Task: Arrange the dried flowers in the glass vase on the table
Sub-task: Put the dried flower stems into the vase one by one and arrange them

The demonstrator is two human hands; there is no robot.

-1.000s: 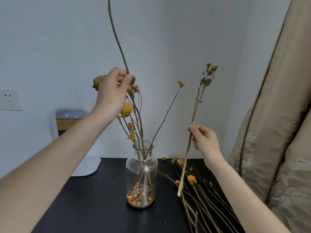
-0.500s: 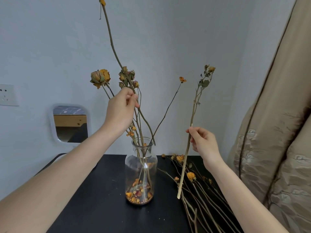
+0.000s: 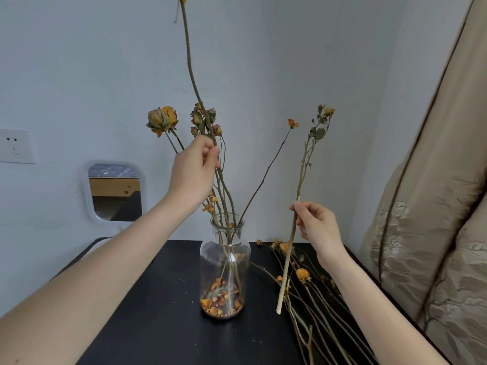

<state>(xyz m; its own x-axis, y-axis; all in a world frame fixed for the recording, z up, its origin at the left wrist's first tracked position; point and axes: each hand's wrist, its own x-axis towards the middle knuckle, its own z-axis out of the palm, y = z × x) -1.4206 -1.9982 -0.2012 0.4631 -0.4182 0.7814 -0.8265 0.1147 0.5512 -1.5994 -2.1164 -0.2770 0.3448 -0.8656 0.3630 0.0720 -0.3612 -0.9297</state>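
Note:
A clear glass vase (image 3: 210, 252) stands mid-table with loose orange petals at its bottom and several dried flower stems rising from its neck. My left hand (image 3: 192, 173) pinches a very long stem (image 3: 188, 64) above the vase; its lower end reaches into the vase neck and its yellow bud sits at the top edge of the view. My right hand (image 3: 315, 225) holds a second dried stem (image 3: 299, 191) upright to the right of the vase, its cut end hanging just above the table and its small buds up at the top.
A pile of dried flowers (image 3: 311, 291) lies on the black table (image 3: 163, 312) right of the vase. A small white-framed mirror (image 3: 114, 192) leans on the wall at left, near a wall socket (image 3: 15, 146). A beige curtain (image 3: 434, 219) hangs at the right.
My left hand has lowered the long stem, so its end now sits in the vase neck. The view has tilted slightly. My right hand and its stem have stayed in place.

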